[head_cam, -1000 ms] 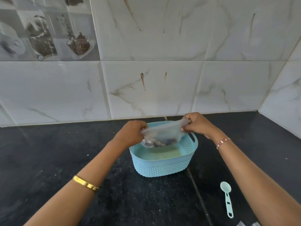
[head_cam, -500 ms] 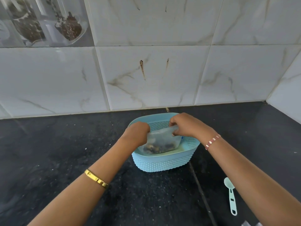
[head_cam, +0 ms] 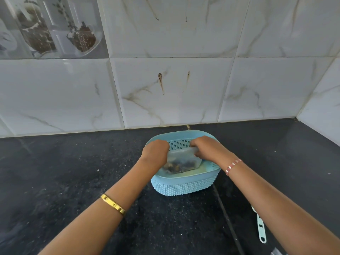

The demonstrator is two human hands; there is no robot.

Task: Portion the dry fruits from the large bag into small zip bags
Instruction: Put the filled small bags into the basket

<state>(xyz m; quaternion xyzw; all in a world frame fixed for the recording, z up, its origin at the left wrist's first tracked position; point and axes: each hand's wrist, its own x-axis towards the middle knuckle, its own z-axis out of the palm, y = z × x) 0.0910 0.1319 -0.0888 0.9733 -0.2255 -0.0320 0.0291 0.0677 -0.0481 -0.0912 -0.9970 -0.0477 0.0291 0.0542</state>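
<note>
Together, left hand and right hand grip zip bag inside basket.

Glossy white marble-look wall tiles rise beyond the hands, a printed decorative tile up to their left, above the speckled black stone countertop.
</note>
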